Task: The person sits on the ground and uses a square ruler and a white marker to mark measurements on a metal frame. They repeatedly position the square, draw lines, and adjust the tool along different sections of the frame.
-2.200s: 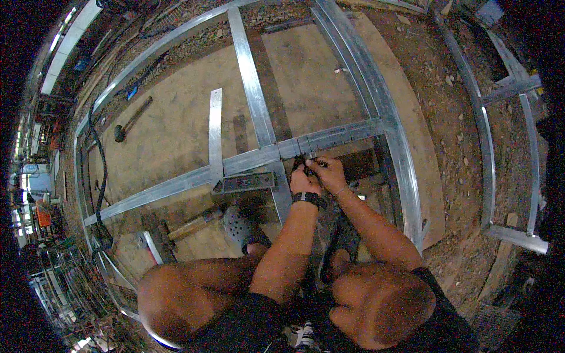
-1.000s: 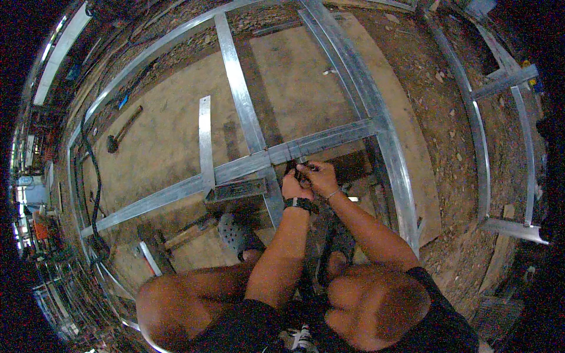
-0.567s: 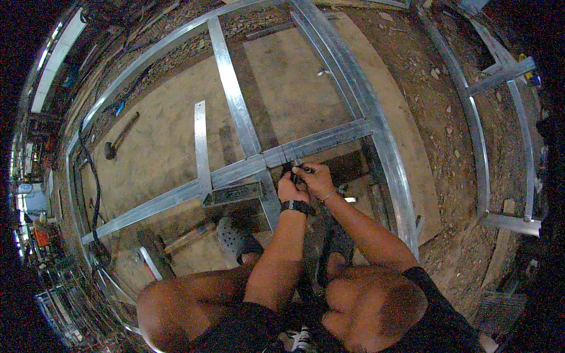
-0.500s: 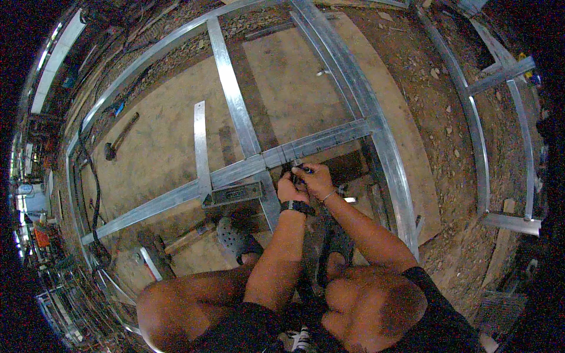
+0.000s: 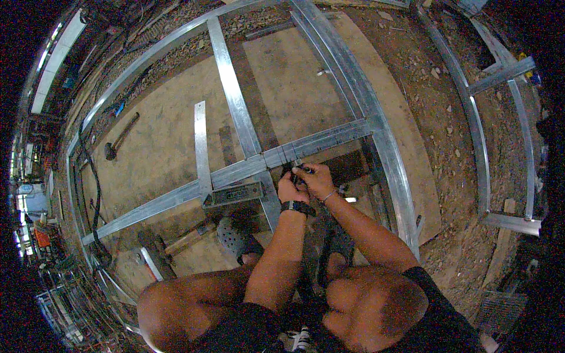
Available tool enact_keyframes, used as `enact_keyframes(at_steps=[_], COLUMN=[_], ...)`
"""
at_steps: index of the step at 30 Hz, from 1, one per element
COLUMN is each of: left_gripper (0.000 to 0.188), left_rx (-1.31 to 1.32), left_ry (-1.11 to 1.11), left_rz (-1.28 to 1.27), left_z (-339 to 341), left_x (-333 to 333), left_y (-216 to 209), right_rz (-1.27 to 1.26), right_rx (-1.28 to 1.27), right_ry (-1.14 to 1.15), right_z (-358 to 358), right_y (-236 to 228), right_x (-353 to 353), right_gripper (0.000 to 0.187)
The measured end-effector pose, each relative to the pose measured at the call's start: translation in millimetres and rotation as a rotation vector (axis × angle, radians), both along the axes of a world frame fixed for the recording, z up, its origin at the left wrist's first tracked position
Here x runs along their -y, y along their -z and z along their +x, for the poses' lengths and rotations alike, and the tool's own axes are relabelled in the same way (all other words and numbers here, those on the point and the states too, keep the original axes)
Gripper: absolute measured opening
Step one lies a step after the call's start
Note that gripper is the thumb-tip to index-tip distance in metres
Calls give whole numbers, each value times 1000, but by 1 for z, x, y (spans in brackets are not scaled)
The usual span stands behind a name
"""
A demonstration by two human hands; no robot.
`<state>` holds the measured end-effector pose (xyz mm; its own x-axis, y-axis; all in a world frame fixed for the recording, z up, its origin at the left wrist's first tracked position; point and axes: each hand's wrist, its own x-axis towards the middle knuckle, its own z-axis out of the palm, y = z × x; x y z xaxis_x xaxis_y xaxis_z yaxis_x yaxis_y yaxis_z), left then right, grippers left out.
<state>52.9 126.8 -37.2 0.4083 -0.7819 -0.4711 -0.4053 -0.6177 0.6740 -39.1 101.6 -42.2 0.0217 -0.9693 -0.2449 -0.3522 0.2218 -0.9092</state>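
My left hand (image 5: 291,189), with a dark watch at the wrist, is closed beside my right hand (image 5: 318,179). Between them is a small dark object (image 5: 302,169) with a shiny part, too small and covered to name. Both hands are just on the near side of a galvanized metal crossbar (image 5: 306,144), which carries several dark lines across its top. Left of them a square with a silver blade (image 5: 200,138) and a broad grey stock (image 5: 235,195) rests against the same bar. Fingers hide most of the held object.
A metal frame (image 5: 391,170) surrounds the work over brown boards (image 5: 159,112). A hammer (image 5: 122,136) lies at left, near a black cable (image 5: 94,182). By my feet are a wooden handle (image 5: 187,238) and a red-and-white tool (image 5: 152,265). Another frame (image 5: 479,153) stands right.
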Motion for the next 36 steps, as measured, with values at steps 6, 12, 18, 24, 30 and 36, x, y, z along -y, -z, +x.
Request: enact_keyframes(at_steps=[6,12,18,24,30,36], left_gripper=[25,25,23,23,24,23], left_rx=[-607,-520,-720,-450,-1000,-877], left_ry=[-410,-320,-401,-259,-753,-628], left_rz=[-109,-160,-206,-97,-161,-197], left_z=[13,4,5,9,0,2], left_x=[1,0,-1,-3,4,-2], left_y=[34,41,53,48,40,49], right_rz=[179,33,30,177,176,110], right_rx=[164,75,44,64,27,-52], right_ry=[6,-14,15,-12,23,-14], right_z=[9,0,0,2,3,1], right_y=[-5,15,20,-11,-16,-6], right_x=[1,3,3,1,-1,1], right_gripper=[28,25,26,35,39,39])
